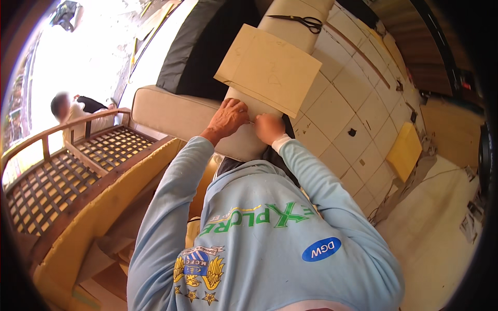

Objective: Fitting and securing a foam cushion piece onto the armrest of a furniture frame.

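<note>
A beige upholstered cushion (174, 111) lies across in front of me, its near corner by my lap. On it, my left hand (228, 120) is closed, its bent fingers gripping the beige cover. Close beside it, my right hand (268, 128) is closed too, fingers drawn together at the cover; what they pinch is too small or blurred to make out. Just beyond both hands, a tan flat sheet (270, 67) with faint pencil marks rests on a long beige padded piece (295, 9). Black-handled scissors (306, 22) lie on that piece behind the sheet.
A black padded piece (194, 46) stands beyond the cushion. To my left is a wooden frame with woven straps (57, 186), edged with yellow foam (98, 238). Another person (78, 116) is behind it. A yellow foam block (404, 151) lies on the tiled floor (342, 114) at right.
</note>
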